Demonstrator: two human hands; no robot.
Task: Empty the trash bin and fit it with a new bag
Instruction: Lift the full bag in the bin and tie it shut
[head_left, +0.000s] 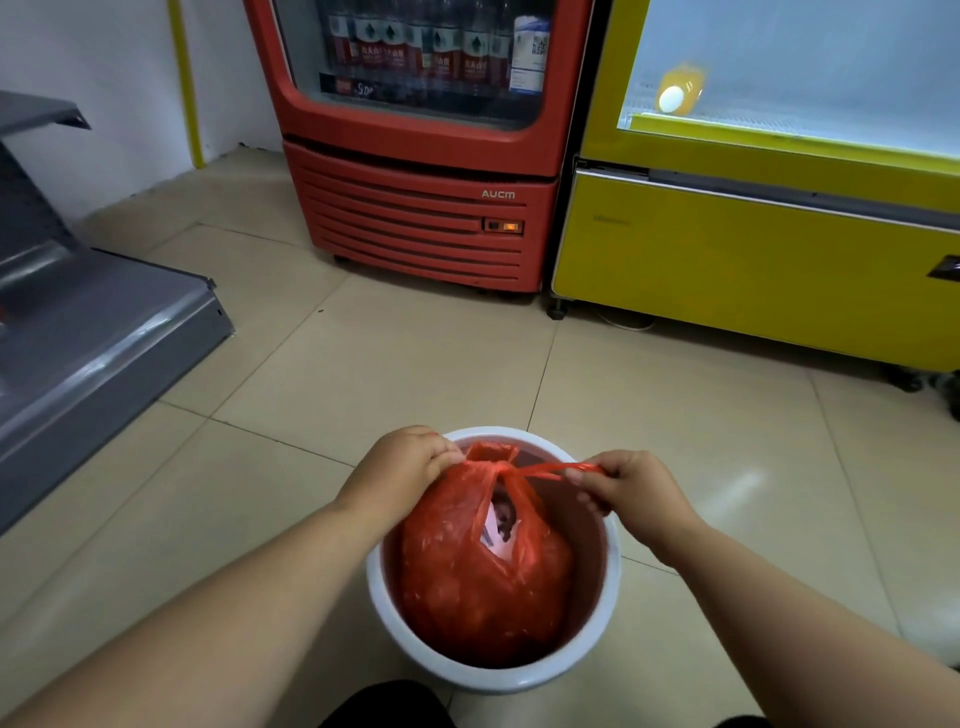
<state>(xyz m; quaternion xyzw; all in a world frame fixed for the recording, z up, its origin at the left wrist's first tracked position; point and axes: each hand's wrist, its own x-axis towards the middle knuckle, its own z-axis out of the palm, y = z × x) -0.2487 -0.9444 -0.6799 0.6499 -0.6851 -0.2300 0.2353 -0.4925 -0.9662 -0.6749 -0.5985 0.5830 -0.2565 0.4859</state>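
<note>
Overhead, both forearms reach forward and down, bare. Left hand (402, 462) pinches one handle of the red bag (483, 571) at the bin's far rim, fingers curled tight. Right hand (631, 483) grips the other handle, drawn out into a thin taut strip. Handles cross in a knot between the hands. Bag: thin crinkled plastic, bulging, round, sitting inside the white round bin (615, 571) on glossy beige floor tiles (363, 353).

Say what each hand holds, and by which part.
Both hold the red trash bag by its handles: left hand one, right hand the other, pulled taut.
</note>
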